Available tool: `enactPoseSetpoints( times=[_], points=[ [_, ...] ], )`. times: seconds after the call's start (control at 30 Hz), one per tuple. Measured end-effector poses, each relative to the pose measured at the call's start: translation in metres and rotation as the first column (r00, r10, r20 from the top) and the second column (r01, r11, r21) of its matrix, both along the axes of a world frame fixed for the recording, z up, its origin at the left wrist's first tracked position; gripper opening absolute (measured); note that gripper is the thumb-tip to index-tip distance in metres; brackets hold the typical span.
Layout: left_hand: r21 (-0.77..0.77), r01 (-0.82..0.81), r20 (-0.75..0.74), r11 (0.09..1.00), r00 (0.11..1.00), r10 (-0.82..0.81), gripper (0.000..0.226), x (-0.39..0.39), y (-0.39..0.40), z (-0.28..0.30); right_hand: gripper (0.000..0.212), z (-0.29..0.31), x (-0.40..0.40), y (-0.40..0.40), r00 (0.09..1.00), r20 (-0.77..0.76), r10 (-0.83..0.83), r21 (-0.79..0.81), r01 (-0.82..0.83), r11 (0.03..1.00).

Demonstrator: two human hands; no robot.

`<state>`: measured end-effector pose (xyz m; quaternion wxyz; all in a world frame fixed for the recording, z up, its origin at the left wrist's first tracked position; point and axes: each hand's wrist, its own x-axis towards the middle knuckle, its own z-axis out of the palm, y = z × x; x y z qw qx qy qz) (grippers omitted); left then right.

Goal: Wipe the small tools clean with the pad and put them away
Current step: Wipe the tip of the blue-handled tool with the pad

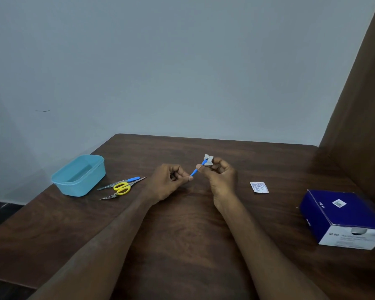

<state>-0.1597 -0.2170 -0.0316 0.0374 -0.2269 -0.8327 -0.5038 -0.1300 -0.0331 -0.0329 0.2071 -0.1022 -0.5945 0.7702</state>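
The left hand [171,177] is pinching the blue-handled tool [195,171] above the table's [182,234] middle; the right hand [219,169] is pinching the pad [208,159] around its tip; scissors [122,188] and other tools are waiting unwiped beside the seemingly empty tub [79,175] near the left edge.

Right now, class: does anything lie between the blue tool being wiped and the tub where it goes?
Yes. The left hand holds the blue tool; between it and the light blue tub lie yellow scissors, tweezers and another blue-handled tool. They lie flat, so lifting over them should work.
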Motion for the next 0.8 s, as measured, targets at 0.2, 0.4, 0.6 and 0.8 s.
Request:
enactPoseSetpoints(
  times=[0.2, 0.4, 0.6, 0.8],
  points=[
    [-0.045, 0.002, -0.014, 0.999, 1.000, -0.003, 0.017, 0.005, 0.001, 0.004, 0.050, -0.002, -0.001, 0.000, 1.000, 0.028, 0.002, -0.088, 0.000, 0.996],
    [-0.051, -0.020, -0.009, 0.998, 1.000, 0.019, 0.018, 0.005, 0.001, 0.004, 0.036, 0.000, -0.003, 0.004, 0.998, 0.053, 0.032, -0.082, -0.027, 0.996],
    [-0.029, -0.008, 0.004, 1.000, 1.000, 0.009, 0.018, 0.002, 0.002, 0.003, 0.014, 0.004, -0.006, 0.006, 0.998, 0.029, 0.063, -0.199, -0.056, 0.978],
    [0.064, -0.012, 0.041, 0.998, 0.999, 0.009, 0.019, -0.001, 0.000, 0.000, 0.017, 0.007, -0.004, 0.013, 0.995, 0.017, -0.097, -0.152, 0.099, 0.983]
  ],
)
